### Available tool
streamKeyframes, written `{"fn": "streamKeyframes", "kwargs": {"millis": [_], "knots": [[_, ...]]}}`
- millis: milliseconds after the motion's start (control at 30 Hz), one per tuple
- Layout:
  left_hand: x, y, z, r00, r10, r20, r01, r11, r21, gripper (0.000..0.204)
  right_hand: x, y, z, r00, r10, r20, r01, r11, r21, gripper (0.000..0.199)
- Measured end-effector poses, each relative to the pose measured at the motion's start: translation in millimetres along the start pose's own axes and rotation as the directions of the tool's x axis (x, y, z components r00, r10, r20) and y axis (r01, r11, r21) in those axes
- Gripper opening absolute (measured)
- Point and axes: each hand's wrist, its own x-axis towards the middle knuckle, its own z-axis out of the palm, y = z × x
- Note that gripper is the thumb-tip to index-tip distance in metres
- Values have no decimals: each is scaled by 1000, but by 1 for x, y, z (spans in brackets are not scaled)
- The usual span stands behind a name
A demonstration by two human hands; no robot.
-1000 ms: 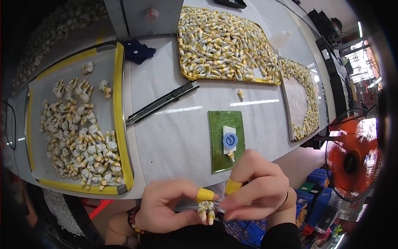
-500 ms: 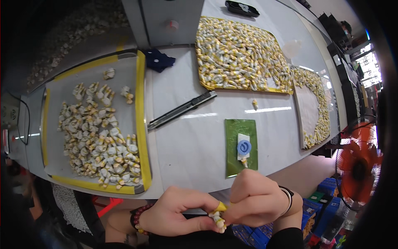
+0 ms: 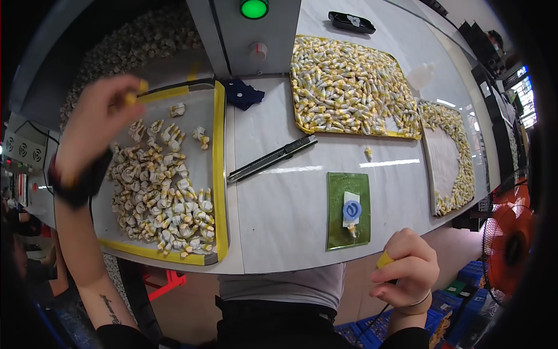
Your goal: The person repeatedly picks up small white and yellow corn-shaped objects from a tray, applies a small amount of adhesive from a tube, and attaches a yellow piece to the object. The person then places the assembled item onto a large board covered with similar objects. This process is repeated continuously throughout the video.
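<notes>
the left hand (image 3: 96,125) is raised over the far corner of a yellow-edged tray (image 3: 220,174) of small white and yellow pieces (image 3: 160,198), fingers pinching one yellow-tipped piece (image 3: 135,93). the right hand (image 3: 407,276), below the bench (image 3: 290,227) edge, curls shut on a yellow-capped tool (image 3: 385,260).

A factory workbench: trays (image 3: 219,174) heaped with small identical parts (image 3: 343,75).

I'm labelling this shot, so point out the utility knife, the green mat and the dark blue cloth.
utility knife (image 3: 272,159), head view, middle of its long dark body.
green mat (image 3: 336,227), head view, bare left strip beside the white and blue piece.
dark blue cloth (image 3: 243,93), head view, centre of the crumpled fabric.
</notes>
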Motion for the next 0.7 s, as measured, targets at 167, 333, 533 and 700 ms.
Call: {"fn": "streamKeyframes", "kwargs": {"millis": [167,333,533,700], "knots": [[105,-129,38,992,-13,-129,74,874,481,33,-1,-6,-2,1000,-29,12,30,994,-107,23],[114,-179,35,985,13,-172,12,989,146,36,-9,-11,-26,995,98,-26,-102,971,-218,18],[20,-5,17,947,-143,-287,-42,833,-552,37,56,32,-65,993,99,-62,-116,750,-651,11],[-103,111,14,902,425,70,-87,338,-937,33,119,81,-68,981,179,74,-104,812,-574,10]]}}
